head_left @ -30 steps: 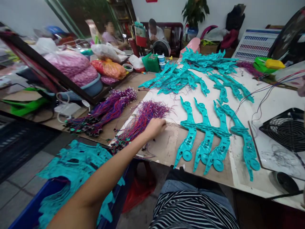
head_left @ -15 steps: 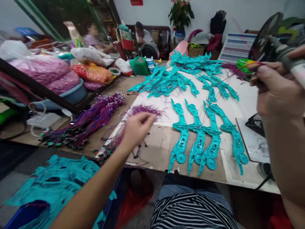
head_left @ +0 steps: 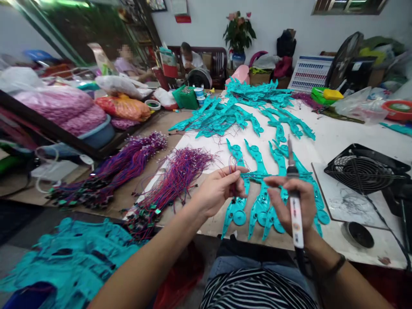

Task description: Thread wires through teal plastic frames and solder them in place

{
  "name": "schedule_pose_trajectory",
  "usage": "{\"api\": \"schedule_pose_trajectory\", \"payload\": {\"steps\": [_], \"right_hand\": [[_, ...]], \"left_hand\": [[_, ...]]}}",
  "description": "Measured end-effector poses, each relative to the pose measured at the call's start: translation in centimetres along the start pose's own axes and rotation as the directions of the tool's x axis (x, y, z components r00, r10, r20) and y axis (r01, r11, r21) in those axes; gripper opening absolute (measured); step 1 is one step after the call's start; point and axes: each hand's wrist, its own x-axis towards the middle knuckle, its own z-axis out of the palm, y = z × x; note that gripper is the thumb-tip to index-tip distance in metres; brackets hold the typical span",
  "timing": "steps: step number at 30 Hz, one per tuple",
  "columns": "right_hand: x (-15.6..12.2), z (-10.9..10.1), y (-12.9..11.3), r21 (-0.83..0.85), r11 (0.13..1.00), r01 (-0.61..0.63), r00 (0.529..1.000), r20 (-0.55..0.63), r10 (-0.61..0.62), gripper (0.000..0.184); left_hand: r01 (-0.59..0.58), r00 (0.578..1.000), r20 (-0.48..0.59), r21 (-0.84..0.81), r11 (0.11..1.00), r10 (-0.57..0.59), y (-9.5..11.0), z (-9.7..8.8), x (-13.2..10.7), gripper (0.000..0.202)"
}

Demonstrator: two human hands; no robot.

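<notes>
My left hand (head_left: 217, 191) is closed in a pinch on thin red and blue wires (head_left: 233, 162), above the row of teal plastic parts (head_left: 236, 210). To its right, my right hand (head_left: 305, 204) is wrapped round a soldering iron (head_left: 296, 221), whose tip points up and away from me. The right thumb and index finger reach toward the left fingers; whether they hold anything is unclear. Behind my left wrist lies a loose bundle of red and blue wires (head_left: 180, 171). Both hands partly cover the teal parts.
A second wire bundle (head_left: 128, 161) lies to the left. More teal parts (head_left: 219, 116) are heaped at the back, others (head_left: 71, 253) at lower left. A black fan (head_left: 363, 167) and a small round tin (head_left: 360, 235) stand at right. Two people sit in the background.
My left hand has moved right, away from the wire bundle. My right hand has come down and left with the soldering iron, in front of me. The view has tilted up slightly.
</notes>
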Motion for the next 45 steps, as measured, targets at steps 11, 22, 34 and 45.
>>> {"api": "schedule_pose_trajectory", "payload": {"steps": [11, 22, 34, 45], "right_hand": [[3.7, 3.9, 3.6, 0.357, 0.761, -0.542, 0.791, 0.524, 0.318, 0.033], [12.3, 1.8, 6.9, 0.020, 0.993, -0.120, 0.737, 0.671, 0.076, 0.014], [2.6, 7.0, 11.0, 0.133, 0.869, -0.477, 0.788, 0.503, 0.356, 0.028], [-0.7, 6.9, 8.9, -0.040, 0.907, -0.420, 0.819, 0.414, 0.397, 0.012]], "left_hand": [[0.011, 0.998, -0.061, 0.326, 0.945, 0.010, 1.8, -2.8, -4.9, 0.050], [0.095, 0.992, -0.099, 0.208, 0.973, -0.076, -3.6, -5.7, -2.8, 0.047], [0.179, 0.951, -0.289, 0.241, 0.954, -0.105, -7.0, -7.7, 4.1, 0.047], [0.033, 0.976, -0.204, 0.457, 0.889, 0.069, -8.0, -7.9, 4.9, 0.025]]}}
